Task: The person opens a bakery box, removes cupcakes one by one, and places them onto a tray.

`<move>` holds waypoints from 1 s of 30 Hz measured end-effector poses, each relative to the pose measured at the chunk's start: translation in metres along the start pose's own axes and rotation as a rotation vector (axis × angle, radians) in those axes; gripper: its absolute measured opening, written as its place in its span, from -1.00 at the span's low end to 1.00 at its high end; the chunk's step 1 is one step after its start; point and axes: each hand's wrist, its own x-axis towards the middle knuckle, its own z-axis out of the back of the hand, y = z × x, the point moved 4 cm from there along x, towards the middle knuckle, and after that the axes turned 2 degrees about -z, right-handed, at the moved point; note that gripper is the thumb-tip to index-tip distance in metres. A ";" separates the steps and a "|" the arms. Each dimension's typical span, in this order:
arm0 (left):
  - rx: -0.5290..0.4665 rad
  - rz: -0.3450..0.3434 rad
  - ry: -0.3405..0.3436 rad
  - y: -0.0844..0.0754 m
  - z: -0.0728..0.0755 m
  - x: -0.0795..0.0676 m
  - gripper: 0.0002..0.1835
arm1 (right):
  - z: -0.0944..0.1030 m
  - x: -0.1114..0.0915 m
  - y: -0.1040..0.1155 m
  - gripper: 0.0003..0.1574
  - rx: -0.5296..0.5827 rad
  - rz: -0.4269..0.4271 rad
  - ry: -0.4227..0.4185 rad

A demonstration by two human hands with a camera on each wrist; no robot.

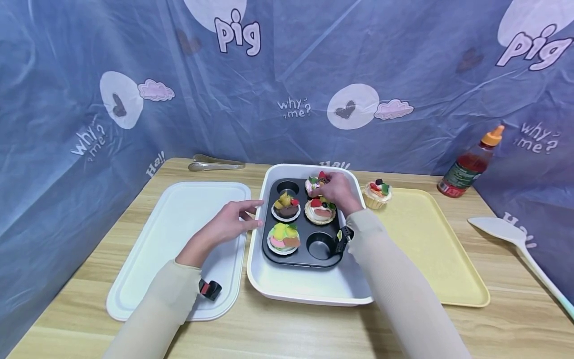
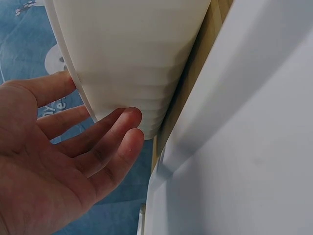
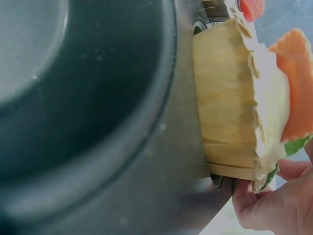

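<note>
My right hand (image 1: 337, 191) pinches a toy cream tart (image 1: 310, 186) with red and green toppings at the back right cup of a dark muffin tin (image 1: 303, 242). The fingers partly hide that tart. Just in front sits another fruit tart (image 1: 320, 211), its fluted yellow cup (image 3: 227, 98) close up in the right wrist view. Two more tarts, one yellow and brown (image 1: 286, 207), one yellow and pink (image 1: 283, 239), fill left-hand cups. The tin lies inside a white tub (image 1: 309, 294). My left hand (image 1: 228, 219), fingers loosely extended, touches the tub's left rim (image 2: 80, 98).
A white tray (image 1: 197, 199) lies left, with metal tongs (image 1: 217, 163) behind it. On the right, a tart (image 1: 376, 193) stands at the corner of a yellow tray (image 1: 430, 249). Beyond are a sauce bottle (image 1: 468, 167) and a white spoon (image 1: 504, 232). Blue cloth (image 1: 269, 124) encloses the table.
</note>
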 end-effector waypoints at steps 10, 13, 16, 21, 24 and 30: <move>0.011 0.012 0.004 -0.001 -0.001 0.000 -0.40 | 0.000 0.000 -0.001 -0.60 0.001 0.040 -0.014; 0.010 0.017 0.003 -0.001 -0.001 0.000 -0.40 | 0.000 0.000 -0.002 -0.60 0.017 0.033 -0.010; 0.005 0.024 0.001 -0.001 -0.001 0.000 -0.40 | 0.000 0.000 -0.002 -0.57 0.032 0.028 -0.008; 0.002 0.020 0.002 -0.001 -0.001 0.000 -0.40 | 0.000 -0.001 -0.002 -0.43 0.049 0.018 0.000; 0.000 0.022 -0.001 -0.001 0.000 0.000 -0.40 | 0.001 -0.001 -0.001 -0.31 0.063 0.002 0.011; 0.000 0.010 -0.004 -0.002 0.000 -0.001 -0.40 | 0.001 0.000 -0.001 -0.16 0.092 -0.024 0.022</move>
